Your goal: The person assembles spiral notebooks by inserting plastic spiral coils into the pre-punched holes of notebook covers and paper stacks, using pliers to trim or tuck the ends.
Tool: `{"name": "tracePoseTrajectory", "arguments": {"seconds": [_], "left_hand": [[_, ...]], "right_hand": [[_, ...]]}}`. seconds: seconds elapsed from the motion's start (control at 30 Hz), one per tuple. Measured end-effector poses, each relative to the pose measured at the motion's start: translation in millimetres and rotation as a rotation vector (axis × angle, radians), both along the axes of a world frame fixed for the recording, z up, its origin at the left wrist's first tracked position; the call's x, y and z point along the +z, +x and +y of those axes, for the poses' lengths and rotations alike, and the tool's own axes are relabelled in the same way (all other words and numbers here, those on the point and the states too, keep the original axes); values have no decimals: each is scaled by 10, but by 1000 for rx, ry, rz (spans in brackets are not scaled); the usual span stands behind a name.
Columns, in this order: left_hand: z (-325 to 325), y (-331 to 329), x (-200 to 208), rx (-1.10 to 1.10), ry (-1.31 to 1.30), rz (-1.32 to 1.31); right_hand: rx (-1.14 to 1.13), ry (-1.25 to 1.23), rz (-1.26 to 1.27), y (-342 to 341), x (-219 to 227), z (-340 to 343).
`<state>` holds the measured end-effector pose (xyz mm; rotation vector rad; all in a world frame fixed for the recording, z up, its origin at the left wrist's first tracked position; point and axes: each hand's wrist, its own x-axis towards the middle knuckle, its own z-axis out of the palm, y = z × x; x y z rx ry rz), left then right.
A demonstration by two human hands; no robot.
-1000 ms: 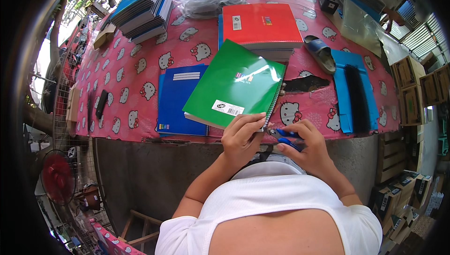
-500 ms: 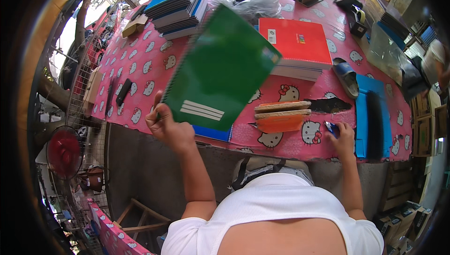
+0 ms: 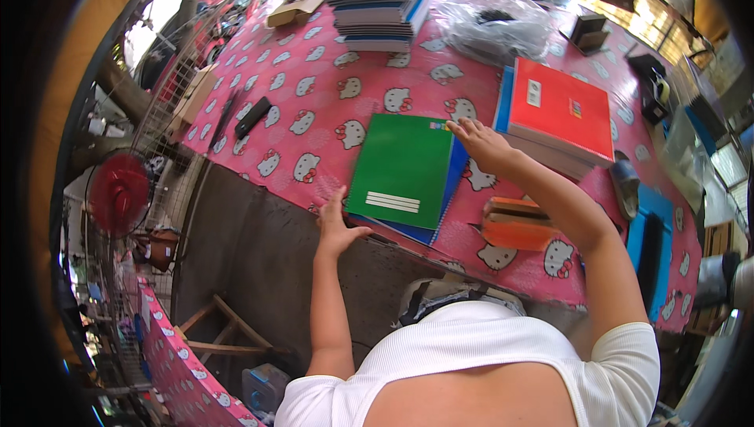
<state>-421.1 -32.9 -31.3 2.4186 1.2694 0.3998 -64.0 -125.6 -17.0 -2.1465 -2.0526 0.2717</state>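
Note:
A green spiral notebook [image 3: 400,164] lies on a blue notebook [image 3: 457,166] near the table's front edge, the blue one showing along its right and lower sides. At the green notebook's lower left corner, my left hand [image 3: 336,230] is open, thumb spread away from the fingers. My right hand [image 3: 483,146] reaches across to the upper right corner with its fingers stretched out, the tips at the cover's edge; no object shows in it. Under my right forearm sits an orange block-like thing [image 3: 514,224], partly hidden.
A stack of red-topped notebooks [image 3: 561,109] stands right of the green one. Farther back are a tall blue-topped stack [image 3: 377,3] and a clear plastic bag [image 3: 495,26]. A black object [image 3: 253,117] lies left; a blue folder-like item [image 3: 650,238] lies right.
The green notebook, held up in my left hand before, now lies on the blue one, released. My right hand has moved from the table's right front to the notebook's far corner. The view has shifted.

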Motion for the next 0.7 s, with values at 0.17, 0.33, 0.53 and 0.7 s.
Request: {"name": "tracePoseTrajectory", "arguments": {"seconds": [0.17,0.33,0.53,0.7], "left_hand": [[257,-170,-179,72,-290,-321],[327,-224,-253,-72,-303,-386],[365,-160,-197,-136,-191,-316],[370,-129,-46,9,-422,-305]], "right_hand": [[43,-312,88,-46,-74,696],[136,-297,105,120,-72,920],[258,-258,46,377,-300,972],[214,-233,203,236,-213,1018]]}}
